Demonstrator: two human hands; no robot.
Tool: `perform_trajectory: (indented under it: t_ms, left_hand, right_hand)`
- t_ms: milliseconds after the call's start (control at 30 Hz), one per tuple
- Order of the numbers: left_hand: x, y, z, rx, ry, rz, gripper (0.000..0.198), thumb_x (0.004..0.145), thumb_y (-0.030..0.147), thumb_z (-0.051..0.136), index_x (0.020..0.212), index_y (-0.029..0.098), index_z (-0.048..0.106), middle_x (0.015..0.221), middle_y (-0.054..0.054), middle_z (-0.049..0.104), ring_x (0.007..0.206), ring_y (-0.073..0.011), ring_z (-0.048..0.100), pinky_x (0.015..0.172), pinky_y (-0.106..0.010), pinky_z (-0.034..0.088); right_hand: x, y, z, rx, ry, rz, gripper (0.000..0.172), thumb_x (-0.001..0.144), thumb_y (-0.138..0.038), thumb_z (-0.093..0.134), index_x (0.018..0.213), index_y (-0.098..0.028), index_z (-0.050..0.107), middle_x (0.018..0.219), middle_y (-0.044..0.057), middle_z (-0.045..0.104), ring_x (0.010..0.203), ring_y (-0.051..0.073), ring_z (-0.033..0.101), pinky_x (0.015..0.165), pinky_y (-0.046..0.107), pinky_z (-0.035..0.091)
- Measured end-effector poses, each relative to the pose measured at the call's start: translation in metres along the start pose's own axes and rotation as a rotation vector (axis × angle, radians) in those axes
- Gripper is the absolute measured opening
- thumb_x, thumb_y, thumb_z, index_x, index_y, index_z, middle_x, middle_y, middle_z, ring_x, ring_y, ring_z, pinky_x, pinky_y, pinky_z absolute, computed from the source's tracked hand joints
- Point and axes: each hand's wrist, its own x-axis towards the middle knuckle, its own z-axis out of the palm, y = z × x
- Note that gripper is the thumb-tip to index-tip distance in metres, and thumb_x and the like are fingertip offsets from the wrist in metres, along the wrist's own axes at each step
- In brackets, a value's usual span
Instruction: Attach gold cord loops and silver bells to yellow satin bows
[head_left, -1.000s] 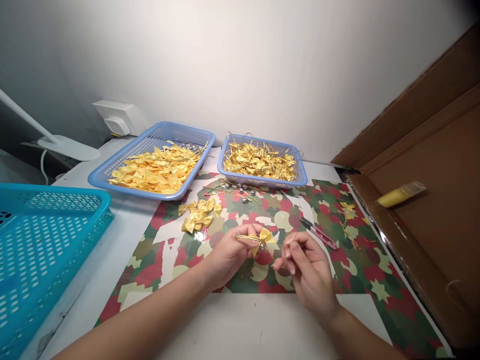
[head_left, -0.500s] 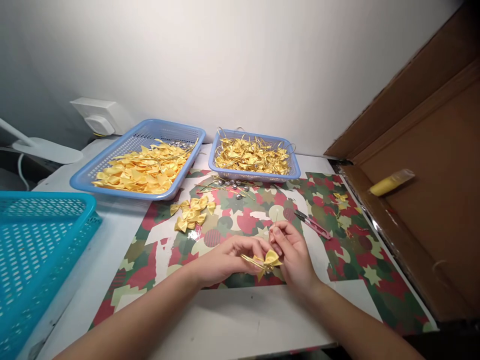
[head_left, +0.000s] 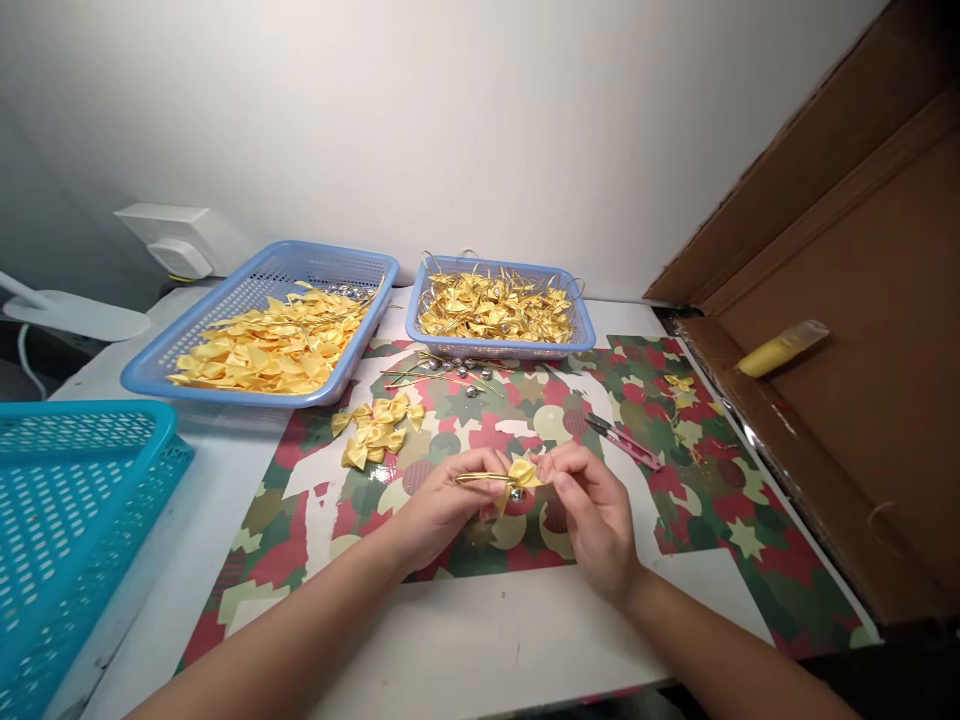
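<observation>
Up comes the yellow bow [head_left: 525, 472], away from the near edge of the patterned mat [head_left: 262, 515] compared with half a second ago, and the right fingertips, then above it, now meet its right side. It's between the two hands, over the mat! Left hand [head_left: 439, 505] has the gold cord [head_left: 478, 478] and the bow's near side pinched between thumb and fingers; right hand [head_left: 600, 515] is bunched at the far loop, thumb against finger, though whether it grips ribbon or some thin strand I can't tell.

Silver bell [head_left: 517, 495] sits just under the knot. Feather-light stuff, I'd judge: satiny ribbon, soft and a touch slippery, easily creased if squeezed across the loops. That cord looks springier and should hold a bend. Best hold? Right at the knot, cord and ribbon caught together, loops left free, bell unpinched.
</observation>
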Motion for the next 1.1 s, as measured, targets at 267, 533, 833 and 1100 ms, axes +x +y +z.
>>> perform_trajectory:
  t_ms: [267, 533, 833, 1100]
  left_hand:
    - [-0.001, -0.007, -0.003, 0.122, 0.037, 0.109, 0.024, 0.077, 0.032, 0.069, 0.067, 0.016, 0.055, 0.066, 0.002, 0.048, 0.06, -0.0102, 0.038, 0.057, -0.023, 0.029]
    - [-0.006, -0.003, -0.001, 0.514, 0.087, 0.425, 0.026, 0.089, 0.035, 0.059, 0.07, 0.017, 0.057, 0.069, -0.002, 0.054, 0.065, -0.0138, 0.047, 0.061, -0.026, 0.037]
    - [-0.007, -0.004, 0.001, 0.808, 0.101, 0.579, 0.022, 0.091, 0.026, 0.053, 0.07, 0.02, 0.051, 0.065, -0.002, 0.053, 0.062, -0.0152, 0.045, 0.059, -0.027, 0.036]
    - [-0.009, -0.005, -0.001, 0.906, 0.047, 0.585, 0.025, 0.09, 0.023, 0.052, 0.066, 0.019, 0.048, 0.064, -0.001, 0.048, 0.06, -0.0138, 0.042, 0.057, -0.027, 0.032]
  right_hand:
    - [0.002, -0.012, -0.003, -0.235, -0.064, -0.182, 0.016, 0.09, -0.012, 0.053, 0.089, -0.023, 0.063, 0.087, 0.003, 0.061, 0.084, 0.016, 0.058, 0.073, 0.03, 0.047]
    - [-0.001, -0.01, 0.006, -0.289, -0.052, -0.136, 0.014, 0.087, -0.016, 0.061, 0.085, -0.024, 0.072, 0.087, 0.004, 0.068, 0.083, 0.018, 0.062, 0.074, 0.034, 0.051]
    - [-0.005, -0.011, 0.01, -0.295, -0.005, -0.15, 0.023, 0.085, -0.01, 0.062, 0.09, -0.027, 0.076, 0.083, 0.004, 0.068, 0.077, 0.018, 0.062, 0.066, 0.031, 0.052]
    - [-0.007, -0.01, 0.011, -0.395, -0.023, -0.169, 0.022, 0.084, -0.007, 0.061, 0.088, -0.024, 0.074, 0.082, 0.006, 0.067, 0.079, 0.018, 0.061, 0.067, 0.032, 0.052]
